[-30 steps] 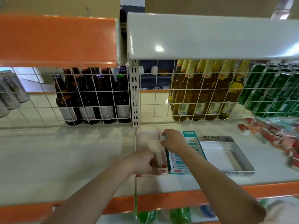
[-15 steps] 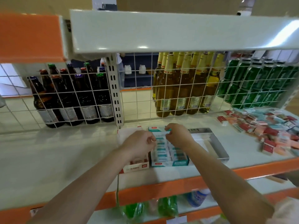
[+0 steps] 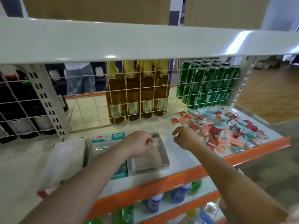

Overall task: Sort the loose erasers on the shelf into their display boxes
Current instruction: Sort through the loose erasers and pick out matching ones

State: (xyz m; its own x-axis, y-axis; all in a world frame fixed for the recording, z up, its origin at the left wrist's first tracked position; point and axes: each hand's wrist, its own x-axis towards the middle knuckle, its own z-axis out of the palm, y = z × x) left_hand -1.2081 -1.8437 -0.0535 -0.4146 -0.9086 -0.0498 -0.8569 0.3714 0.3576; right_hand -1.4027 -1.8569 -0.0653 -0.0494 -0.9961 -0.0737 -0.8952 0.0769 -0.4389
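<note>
Erasers point(image 3: 226, 128) lie jumbled every way right of the bare silver box point(image 3: 163, 152), teal box point(image 3: 103, 143) alongside; left hand point(image 3: 139, 143) and right hand point(image 3: 184, 137) hover loosely curled, holding nothing.

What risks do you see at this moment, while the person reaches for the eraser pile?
1. The loose erasers lie heaped up to the shelf's orange front edge; the right hand reaching in might knock some off.
2. The silver display box sits close to that edge under the left hand; a nudge could push it over.
3. Red, pink and teal erasers are mixed, so one may land in the wrong box.
</note>
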